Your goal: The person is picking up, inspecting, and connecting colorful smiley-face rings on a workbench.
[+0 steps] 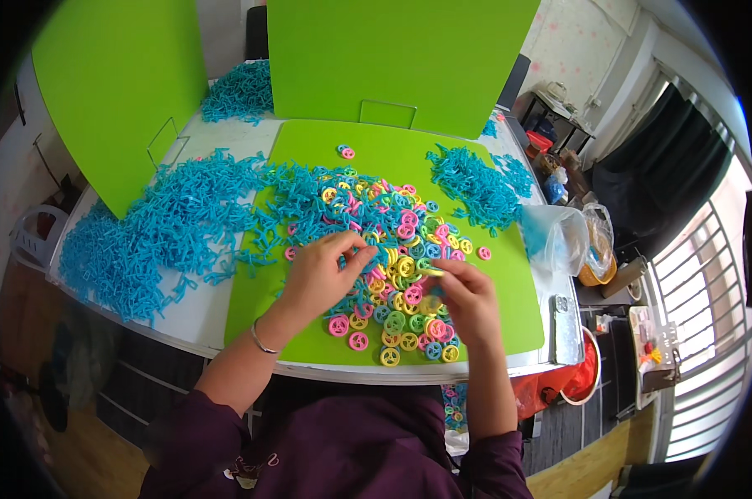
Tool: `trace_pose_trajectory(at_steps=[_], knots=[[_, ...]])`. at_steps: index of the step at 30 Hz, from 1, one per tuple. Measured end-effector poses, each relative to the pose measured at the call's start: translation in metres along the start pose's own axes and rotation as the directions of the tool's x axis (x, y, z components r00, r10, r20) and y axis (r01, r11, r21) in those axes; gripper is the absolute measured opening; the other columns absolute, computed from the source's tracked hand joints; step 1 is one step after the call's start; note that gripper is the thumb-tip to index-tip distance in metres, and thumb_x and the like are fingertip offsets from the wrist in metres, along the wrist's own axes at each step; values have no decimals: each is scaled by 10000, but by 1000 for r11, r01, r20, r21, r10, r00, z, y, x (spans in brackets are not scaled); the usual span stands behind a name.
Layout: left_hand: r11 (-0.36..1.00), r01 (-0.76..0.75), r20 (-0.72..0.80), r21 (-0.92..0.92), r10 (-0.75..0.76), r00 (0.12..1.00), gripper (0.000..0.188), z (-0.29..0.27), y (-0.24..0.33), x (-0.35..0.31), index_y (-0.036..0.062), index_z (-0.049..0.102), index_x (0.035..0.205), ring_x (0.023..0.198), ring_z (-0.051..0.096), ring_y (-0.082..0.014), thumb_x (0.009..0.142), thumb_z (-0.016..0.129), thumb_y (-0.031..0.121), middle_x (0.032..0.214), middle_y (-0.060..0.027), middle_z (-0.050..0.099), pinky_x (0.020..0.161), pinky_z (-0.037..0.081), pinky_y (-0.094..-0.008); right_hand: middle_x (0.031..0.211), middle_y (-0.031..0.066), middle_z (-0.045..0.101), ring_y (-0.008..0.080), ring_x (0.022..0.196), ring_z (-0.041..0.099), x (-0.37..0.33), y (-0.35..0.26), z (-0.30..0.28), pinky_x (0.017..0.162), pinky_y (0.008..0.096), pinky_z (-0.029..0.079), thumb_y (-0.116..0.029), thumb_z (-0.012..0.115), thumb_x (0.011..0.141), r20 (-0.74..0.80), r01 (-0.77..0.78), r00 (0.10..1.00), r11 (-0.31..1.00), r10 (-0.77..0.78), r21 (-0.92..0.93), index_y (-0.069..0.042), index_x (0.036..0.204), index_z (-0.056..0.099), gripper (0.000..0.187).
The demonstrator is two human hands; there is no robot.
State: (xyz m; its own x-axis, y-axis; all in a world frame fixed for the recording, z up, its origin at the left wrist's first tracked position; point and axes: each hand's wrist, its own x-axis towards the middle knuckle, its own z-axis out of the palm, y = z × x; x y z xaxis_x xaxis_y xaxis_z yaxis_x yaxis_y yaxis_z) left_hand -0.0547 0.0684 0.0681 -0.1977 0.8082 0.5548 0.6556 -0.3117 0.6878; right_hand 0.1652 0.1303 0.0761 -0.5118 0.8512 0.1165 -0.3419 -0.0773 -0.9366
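A mixed heap of small plastic wheels (406, 266) in pink, yellow, green and blue lies on the green mat (509, 308) in front of me. Over the heap's left side, my left hand (330, 264) is closed in a pinch, a small blue plastic piece (379, 254) at its fingertips. It wears a bracelet at the wrist. My right hand (469, 301), slightly blurred, pinches a yellow wheel (430, 272) between thumb and fingers. The two hands are a short way apart. Loose blue forked pieces (297, 200) spill into the heap from the far left.
A large pile of blue pieces (155, 229) covers the table's left side, with a smaller pile (480, 185) at the far right. Upright green boards (392, 66) stand behind. A clear plastic bag (552, 237) and a phone (565, 328) lie along the right edge.
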Motion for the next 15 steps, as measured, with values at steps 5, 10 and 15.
trace_pose_trajectory(at_steps=[5, 10, 15], knots=[[989, -98, 319, 110, 59, 946, 188, -20, -7, 2, 93, 657, 784, 780, 532, -206, 674, 782, 178, 766, -53, 555, 704, 439, -344, 864, 160, 659, 250, 795, 639, -68, -54, -63, 692, 328, 500, -8, 642, 800, 239, 291, 950, 846, -200, -448, 48, 878, 647, 97], [959, -216, 488, 185, 101, 867, 220, -18, -3, -10, 127, 682, 791, 930, 470, -229, 621, 801, 200, 886, -46, 515, 833, 399, -353, 854, 97, 676, 171, 668, 614, -136, -78, -105, 621, 282, 492, -76, 725, 761, 219, 73, 951, 533, 216, -843, -51, 1024, 695, 266], [924, -285, 496, 255, 128, 859, 194, -12, -9, -13, 130, 689, 779, 928, 454, -225, 632, 791, 204, 887, -37, 491, 875, 373, -352, 925, 110, 686, 221, 843, 654, -144, -82, -86, 740, 315, 510, -36, 759, 697, -22, -120, 937, 262, 349, -958, -80, 1070, 689, 382]])
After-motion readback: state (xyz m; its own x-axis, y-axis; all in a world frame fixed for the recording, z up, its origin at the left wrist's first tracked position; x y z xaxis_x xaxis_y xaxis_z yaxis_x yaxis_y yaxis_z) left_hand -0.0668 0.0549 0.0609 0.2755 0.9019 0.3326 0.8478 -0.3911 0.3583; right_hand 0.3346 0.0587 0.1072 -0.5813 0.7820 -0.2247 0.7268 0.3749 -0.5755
